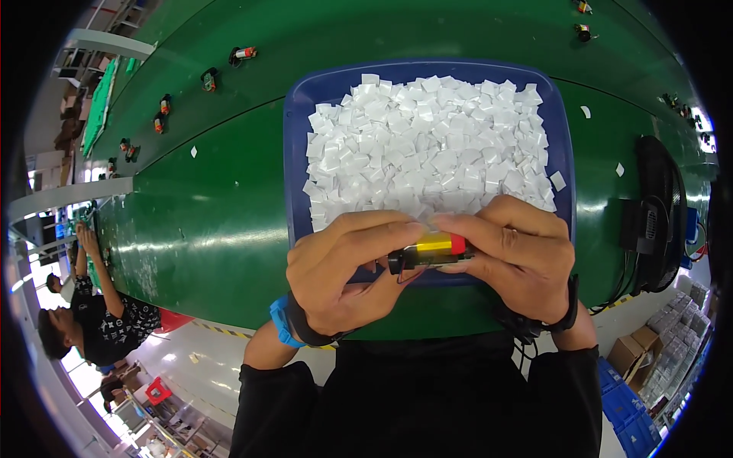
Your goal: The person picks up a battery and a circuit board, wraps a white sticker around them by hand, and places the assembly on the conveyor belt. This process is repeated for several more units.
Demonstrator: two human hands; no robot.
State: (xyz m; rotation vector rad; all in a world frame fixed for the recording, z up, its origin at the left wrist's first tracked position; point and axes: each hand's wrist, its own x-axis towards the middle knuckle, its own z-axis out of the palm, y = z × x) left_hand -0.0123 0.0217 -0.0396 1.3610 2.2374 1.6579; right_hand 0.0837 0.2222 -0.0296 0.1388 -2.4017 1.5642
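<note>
Both hands meet over the near edge of a blue tray [565, 130] heaped with small white square pieces [435, 145]. Between them is a small electronic assembly [431, 250] with a yellow cylinder, a red end, a black end and thin dark wires. My left hand [340, 267] grips its black end, thumb below and fingers above. My right hand [519, 256] pinches the red end from the other side. The fingertips of both hands come together along its upper edge and hide part of it. Whether a white piece is between them, I cannot tell.
Similar small assemblies [243, 54] lie along the green table [214, 221] at the far left, and others at the far right. A black bag-like object [660, 206] and a black box with cables [641, 229] sit at the right. At left, a co-worker [107, 320] works along the table.
</note>
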